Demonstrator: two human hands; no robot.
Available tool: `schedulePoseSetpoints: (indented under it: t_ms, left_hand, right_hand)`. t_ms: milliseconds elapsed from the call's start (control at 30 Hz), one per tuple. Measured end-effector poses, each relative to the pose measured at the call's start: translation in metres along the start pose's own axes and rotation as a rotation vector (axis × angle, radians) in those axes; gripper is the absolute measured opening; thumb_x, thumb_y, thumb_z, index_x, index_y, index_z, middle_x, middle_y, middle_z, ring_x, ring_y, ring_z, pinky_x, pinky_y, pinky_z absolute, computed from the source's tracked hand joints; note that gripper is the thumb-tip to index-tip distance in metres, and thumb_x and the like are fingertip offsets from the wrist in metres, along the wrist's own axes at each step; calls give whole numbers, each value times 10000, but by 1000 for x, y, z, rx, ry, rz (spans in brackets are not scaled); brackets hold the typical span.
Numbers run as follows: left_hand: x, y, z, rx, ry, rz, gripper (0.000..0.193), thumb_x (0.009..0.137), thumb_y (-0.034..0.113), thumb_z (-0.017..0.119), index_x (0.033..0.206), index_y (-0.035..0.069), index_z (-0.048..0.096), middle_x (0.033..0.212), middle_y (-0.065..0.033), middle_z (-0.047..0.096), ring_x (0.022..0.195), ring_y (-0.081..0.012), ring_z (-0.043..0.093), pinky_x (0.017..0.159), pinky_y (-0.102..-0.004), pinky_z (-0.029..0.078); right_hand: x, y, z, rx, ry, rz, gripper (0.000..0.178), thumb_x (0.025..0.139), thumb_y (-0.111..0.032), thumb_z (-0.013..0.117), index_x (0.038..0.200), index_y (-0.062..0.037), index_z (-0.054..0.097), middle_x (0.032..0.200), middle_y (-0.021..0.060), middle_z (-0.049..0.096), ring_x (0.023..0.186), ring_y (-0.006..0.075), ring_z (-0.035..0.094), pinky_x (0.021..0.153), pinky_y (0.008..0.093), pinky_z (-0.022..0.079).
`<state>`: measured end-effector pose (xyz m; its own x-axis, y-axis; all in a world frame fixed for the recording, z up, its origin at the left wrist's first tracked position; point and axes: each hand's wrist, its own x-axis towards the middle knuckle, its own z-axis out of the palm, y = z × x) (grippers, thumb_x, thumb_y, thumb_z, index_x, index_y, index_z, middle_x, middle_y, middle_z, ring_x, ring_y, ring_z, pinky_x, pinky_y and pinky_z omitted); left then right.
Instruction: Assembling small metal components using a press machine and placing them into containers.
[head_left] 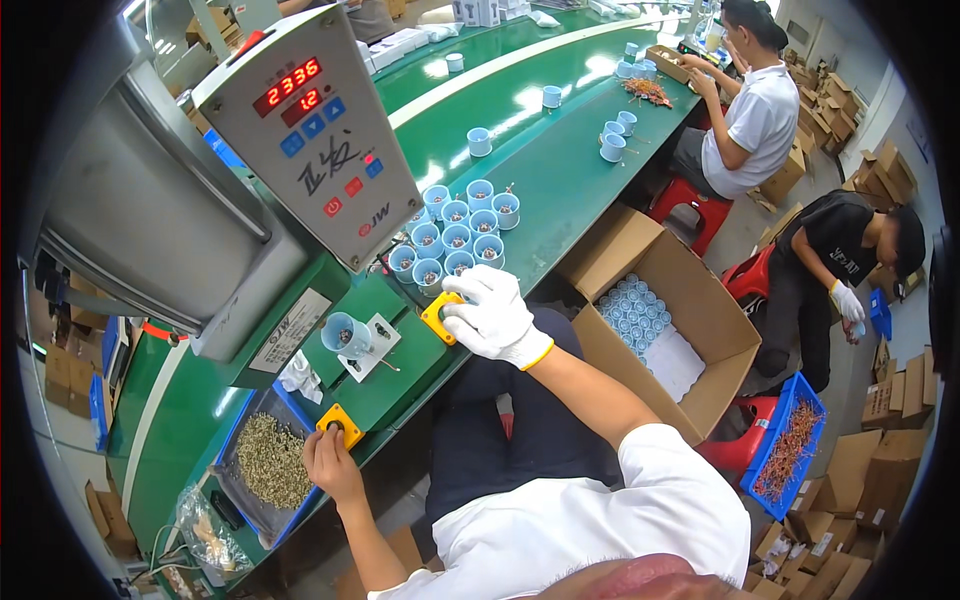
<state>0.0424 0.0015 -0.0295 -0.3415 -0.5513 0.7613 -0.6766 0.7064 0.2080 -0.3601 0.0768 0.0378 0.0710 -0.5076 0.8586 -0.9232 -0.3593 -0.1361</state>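
Note:
My left hand (332,463), bare, reaches a yellow button box (341,426) at the press's front edge, fingers stretched onto its dark button. In a white glove, my right hand (497,318) rests on a second yellow button box (441,318), thumb at its button and fingers apart. Neither hand holds anything. Between them a light blue plastic cup (345,336) sits on the press's metal plate (372,350), below the press head, with a thin wire poking out beside it. Beyond my right hand stands a cluster of similar blue cups (456,237) with small metal parts inside.
A control panel (318,140) with red digits overhangs the green press. Small brass-coloured parts fill a blue tray (268,460) at left. An open cardboard box (690,300) of blue cups stands at right. Two co-workers sit beyond, one at the green bench (560,150); a blue bin (790,445) holds reddish wires.

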Motion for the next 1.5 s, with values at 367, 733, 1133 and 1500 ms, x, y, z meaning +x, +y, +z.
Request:
schedulePoseSetpoints:
  t_ms: [367, 733, 1133, 1500]
  left_hand:
    - [31, 15, -20, -95, -153, -123, 83, 933, 33, 793, 992, -25, 782, 928, -145, 759, 969, -369, 701, 879, -485, 556]
    - [65, 42, -3, -169, -50, -42, 115, 852, -29, 845, 957, -16, 800, 941, -128, 778, 902, -335, 713, 827, -441, 580]
    - [58, 44, -10, -185, -52, -39, 108, 845, 20, 836, 942, -2, 794, 934, -118, 786, 892, -329, 725, 802, -436, 590]
    - [100, 38, -4, -234, -40, 40, 139, 869, 133, 875, 927, 46, 784, 885, -100, 752, 865, -319, 714, 797, -443, 569]
  right_hand:
    - [-32, 20, 10, 151, 233, 200, 184, 925, -228, 696, 926, -76, 798, 1127, 137, 797, 1038, 367, 731, 921, 509, 565]
    - [-39, 26, 23, 101, 64, 470, 123, 879, -187, 761, 960, -119, 825, 1158, 122, 794, 1124, 349, 711, 1008, 463, 571]
    - [-72, 46, 26, 344, 108, 510, 409, 1119, -291, 531, 1067, -15, 828, 1401, 196, 655, 1247, 336, 702, 1097, 464, 554]
    - [-78, 45, 23, 425, 110, 608, 378, 1078, -264, 572, 1077, -7, 849, 1380, 202, 687, 1309, 339, 661, 1147, 461, 505]
